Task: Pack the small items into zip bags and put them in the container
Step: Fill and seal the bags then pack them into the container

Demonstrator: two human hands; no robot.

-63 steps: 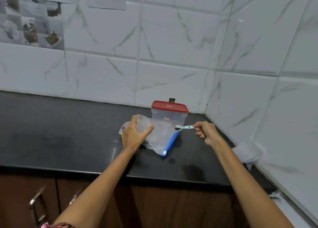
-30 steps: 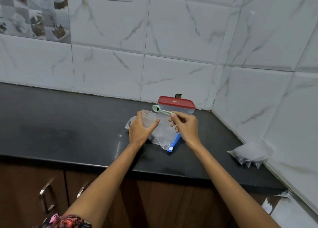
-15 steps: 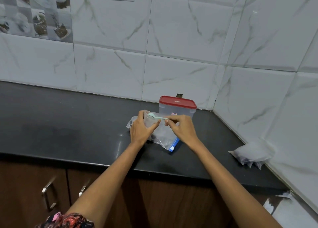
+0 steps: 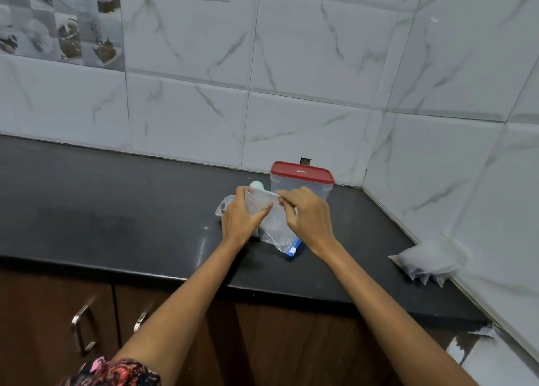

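Head view: left hand (image 4: 237, 221) grips zip bag (image 4: 271, 228), right hand (image 4: 309, 213) pinches spoon (image 4: 262, 189); lid writing unreadable.

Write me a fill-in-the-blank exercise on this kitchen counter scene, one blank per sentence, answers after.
1. The clear plastic container has a ____ lid.
2. The right hand holds a pale green measuring spoon by its ____.
3. The left hand grips the mouth of a clear zip bag with a ____ zip strip.
4. The black countertop sits on ____ wooden cabinets.

Missing words: red; handle; blue; brown
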